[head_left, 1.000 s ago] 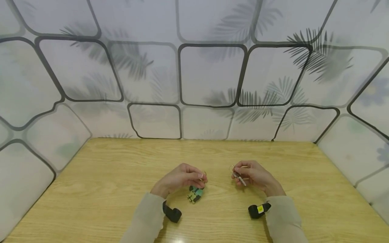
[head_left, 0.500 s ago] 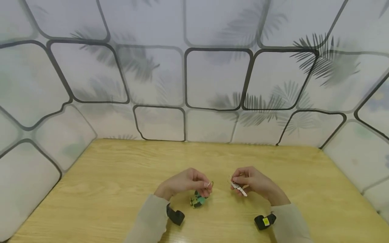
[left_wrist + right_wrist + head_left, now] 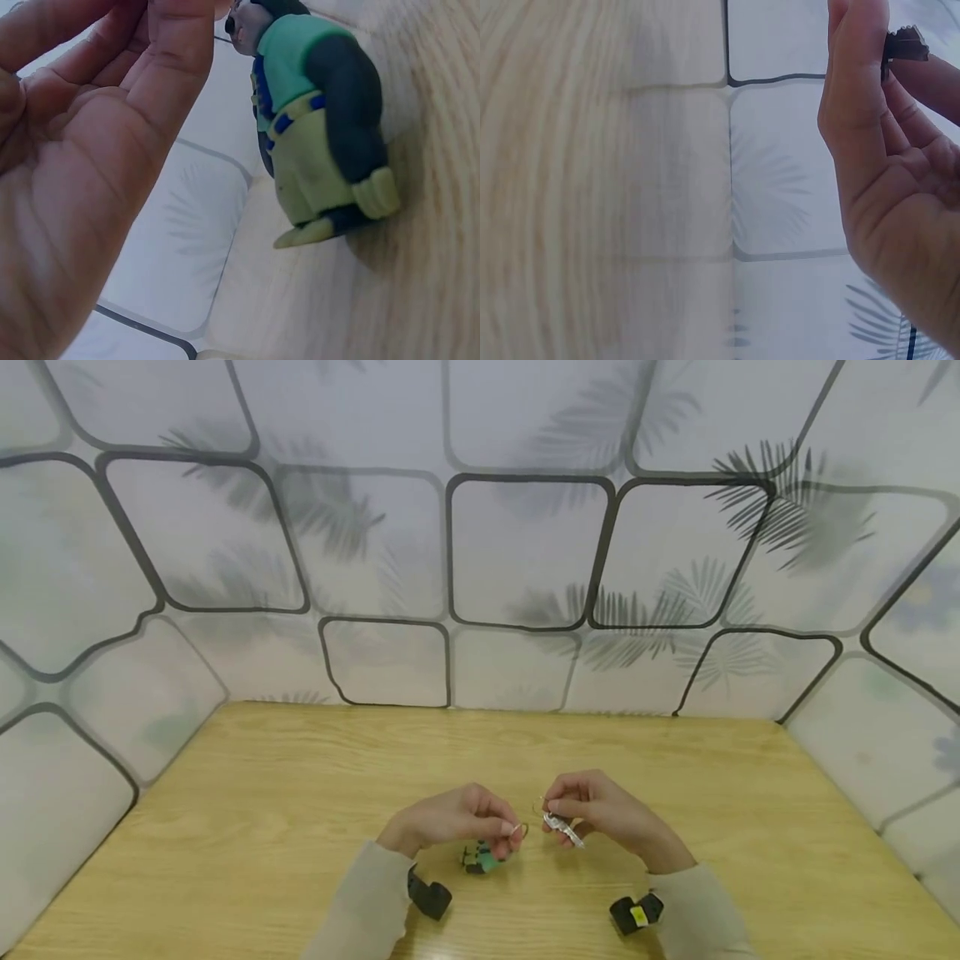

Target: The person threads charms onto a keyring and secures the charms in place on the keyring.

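My left hand (image 3: 461, 817) pinches a metal ring (image 3: 522, 832) between thumb and fingertips. Below those fingers hangs a small figurine keychain (image 3: 307, 127), with a green top, yellowish trousers and dark arms; the head view shows it partly behind the hand. Whether it touches the table cannot be told. Across a narrow gap, my right hand (image 3: 600, 810) holds keys (image 3: 566, 831) by a thin key ring (image 3: 537, 806), the blades pointing down and right. Only a toothed key end (image 3: 907, 45) shows past the fingers in the right wrist view.
Both hands are over a light wooden table (image 3: 300, 777). A pale wall covering (image 3: 525, 552) with dark outlines and leaf prints rises behind it and along both sides. Black wrist cameras (image 3: 430, 897) sit at both cuffs.
The right hand has moved left with the keys, narrowing the gap to the left hand. The left hand has shifted slightly nearer, still holding the ring and figurine. The head view has tilted slightly.
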The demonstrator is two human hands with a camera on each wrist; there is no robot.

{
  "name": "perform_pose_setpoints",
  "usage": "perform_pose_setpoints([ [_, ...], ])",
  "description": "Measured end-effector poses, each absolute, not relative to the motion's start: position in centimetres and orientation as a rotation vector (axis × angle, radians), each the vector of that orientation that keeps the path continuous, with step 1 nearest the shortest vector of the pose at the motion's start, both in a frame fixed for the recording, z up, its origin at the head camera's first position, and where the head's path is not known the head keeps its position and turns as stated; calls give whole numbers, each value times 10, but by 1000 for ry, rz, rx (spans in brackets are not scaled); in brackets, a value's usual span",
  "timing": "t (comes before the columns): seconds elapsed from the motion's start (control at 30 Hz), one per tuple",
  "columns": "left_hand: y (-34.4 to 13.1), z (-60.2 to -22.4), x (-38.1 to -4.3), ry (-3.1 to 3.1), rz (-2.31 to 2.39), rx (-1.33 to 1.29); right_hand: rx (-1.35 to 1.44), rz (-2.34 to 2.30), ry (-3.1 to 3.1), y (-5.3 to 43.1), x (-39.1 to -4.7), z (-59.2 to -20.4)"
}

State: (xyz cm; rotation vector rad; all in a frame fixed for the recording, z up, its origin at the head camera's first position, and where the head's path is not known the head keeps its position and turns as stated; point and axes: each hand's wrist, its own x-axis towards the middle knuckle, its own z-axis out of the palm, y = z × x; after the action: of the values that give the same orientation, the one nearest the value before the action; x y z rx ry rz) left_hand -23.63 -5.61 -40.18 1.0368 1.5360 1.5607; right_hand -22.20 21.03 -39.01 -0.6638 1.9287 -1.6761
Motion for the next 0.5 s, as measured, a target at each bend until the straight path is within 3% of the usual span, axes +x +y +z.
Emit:
perform_pose_setpoints([
  [0.5, -51, -402, -235, 1598, 1520, 993, -662, -1635, 1948, 202, -222, -390],
])
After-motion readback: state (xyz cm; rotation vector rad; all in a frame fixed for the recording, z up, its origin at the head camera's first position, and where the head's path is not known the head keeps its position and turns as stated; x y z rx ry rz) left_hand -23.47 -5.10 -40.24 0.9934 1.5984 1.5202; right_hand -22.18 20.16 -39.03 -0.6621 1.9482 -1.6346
